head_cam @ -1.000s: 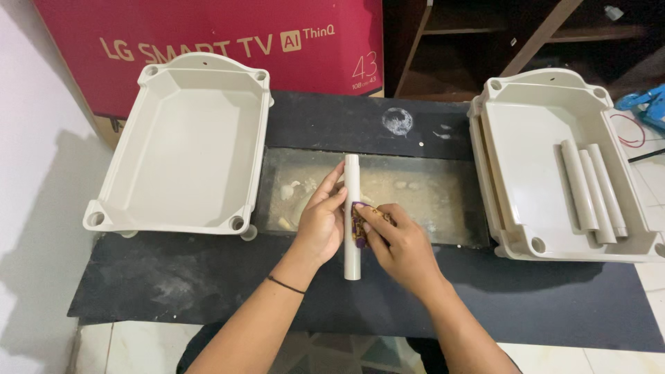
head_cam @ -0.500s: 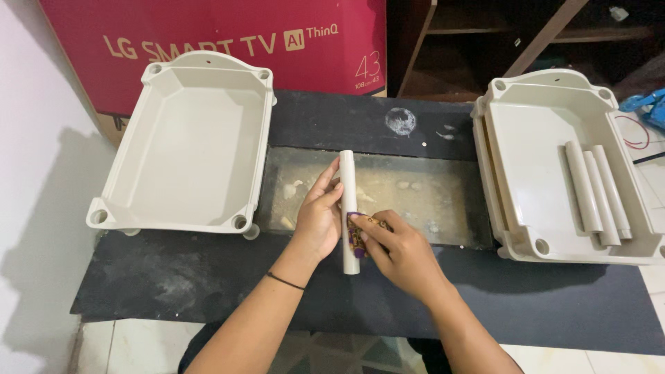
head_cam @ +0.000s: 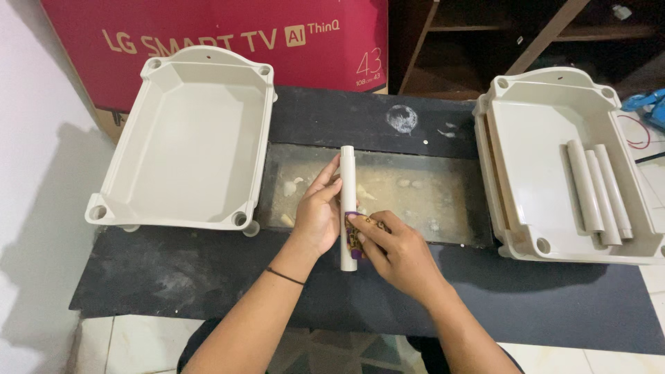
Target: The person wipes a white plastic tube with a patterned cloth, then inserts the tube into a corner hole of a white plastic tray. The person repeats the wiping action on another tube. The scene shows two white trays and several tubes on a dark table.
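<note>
I see an empty beige tray point(head_cam: 187, 131) left of my hands, another tray point(head_cam: 554, 159) holding three tubes point(head_cam: 597, 190) right, a red box point(head_cam: 228, 34) beyond.

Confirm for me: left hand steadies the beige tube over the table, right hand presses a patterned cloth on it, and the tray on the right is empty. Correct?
Not quite. In the head view the right tray holds three beige tubes; the empty tray is on the left. The left hand, tube, right hand and cloth are as you say.

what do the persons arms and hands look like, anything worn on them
Both forearms are bare, with no sleeves or gloves in view. The left hand has a thin black band around its wrist. The right hand wears nothing visible: no ring, watch or bracelet.
</note>
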